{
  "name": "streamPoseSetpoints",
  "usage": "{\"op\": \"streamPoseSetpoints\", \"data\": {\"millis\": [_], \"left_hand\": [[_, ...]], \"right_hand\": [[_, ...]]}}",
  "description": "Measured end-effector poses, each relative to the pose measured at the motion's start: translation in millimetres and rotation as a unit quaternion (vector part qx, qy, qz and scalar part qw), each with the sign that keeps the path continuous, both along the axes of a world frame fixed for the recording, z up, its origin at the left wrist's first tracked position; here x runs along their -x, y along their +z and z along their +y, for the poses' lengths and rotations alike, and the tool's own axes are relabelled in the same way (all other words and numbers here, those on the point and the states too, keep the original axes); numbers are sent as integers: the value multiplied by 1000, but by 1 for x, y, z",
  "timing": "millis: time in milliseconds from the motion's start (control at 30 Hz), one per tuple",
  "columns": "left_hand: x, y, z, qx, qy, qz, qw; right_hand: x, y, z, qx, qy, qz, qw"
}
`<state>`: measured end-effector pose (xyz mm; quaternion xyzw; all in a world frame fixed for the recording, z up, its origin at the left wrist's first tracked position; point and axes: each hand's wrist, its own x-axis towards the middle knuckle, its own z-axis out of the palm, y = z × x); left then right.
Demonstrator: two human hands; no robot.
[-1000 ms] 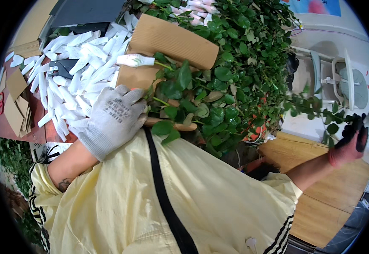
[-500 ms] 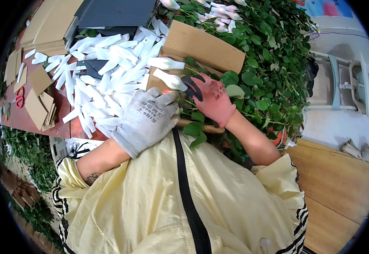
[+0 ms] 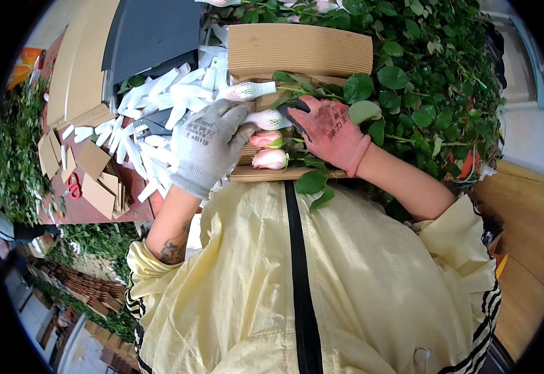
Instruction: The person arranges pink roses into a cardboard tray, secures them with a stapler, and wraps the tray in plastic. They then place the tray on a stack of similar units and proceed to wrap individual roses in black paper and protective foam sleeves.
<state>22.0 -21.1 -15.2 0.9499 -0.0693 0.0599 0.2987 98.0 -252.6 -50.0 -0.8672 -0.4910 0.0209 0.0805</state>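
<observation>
My left hand (image 3: 211, 140), in a grey glove, has its fingers and thumb round the open end of a white foam net sleeve (image 3: 267, 119). The sleeve covers a rose head. At its stem end my right hand (image 3: 329, 132), in a red glove with dark fingertips, pinches the rose, though the exact grip is partly hidden. Another sleeved rose (image 3: 247, 91) lies just beyond. Nearer me are two bare pink roses, an upper one (image 3: 266, 139) and a lower one (image 3: 269, 159). These roses lie on corrugated brown cardboard (image 3: 300, 50), their stems pointing right.
Loose white foam sleeves (image 3: 175, 93) are heaped at the left. Beyond them stand dark sheets (image 3: 153, 37) and stacked cardboard (image 3: 85, 62). Red scissors (image 3: 73, 186) lie by small cardboard pieces (image 3: 100, 194). Leafy rose stems (image 3: 422, 93) fill the right side.
My left hand has drawn back leftward from over the bare roses to the sleeve's open end, uncovering both pink heads. My right hand stays at the sleeve's stem end. The view has shifted.
</observation>
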Motion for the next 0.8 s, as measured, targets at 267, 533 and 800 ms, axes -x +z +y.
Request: {"op": "streamPoseSetpoints", "data": {"millis": [267,533,800], "left_hand": [[2,-26,32,31,-17,10,999],[6,47,12,-125,-11,-61,990],[16,13,-39,-110,-86,30,990]], "right_hand": [[-3,-1,-1,-10,2,31,999],[-6,-5,5,64,3,97,993],[3,51,17,10,-43,-9,999]]}}
